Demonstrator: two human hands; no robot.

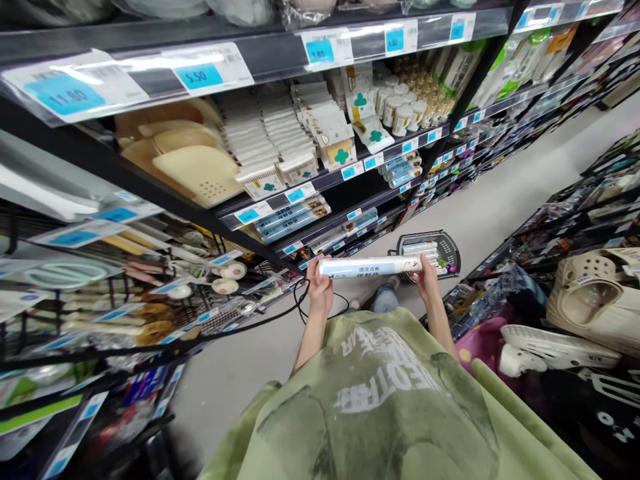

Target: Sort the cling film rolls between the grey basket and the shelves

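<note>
A long roll of food storage bags (370, 267) in a white and pale blue wrapper lies level across the view, printed with Chinese characters. My left hand (319, 288) grips its left end. At the other end, my right hand (428, 277) has its fingers closed around the roll. Beyond the right hand, a dark shopping basket (453, 257) stands low near the floor with white packets and other small goods in it. Similar blue rolls (293, 219) lie on a lower shelf ahead of my hands.
Beige cutting boards (197, 173), cotton swab packs (260, 143) and price tags (203, 75) fill the shelving ahead. Utensils hang at left. A black cable (245, 325) stretches from the left toward my left hand. Cream clogs (585, 293) line the right shelf, beside the grey floor (480, 207).
</note>
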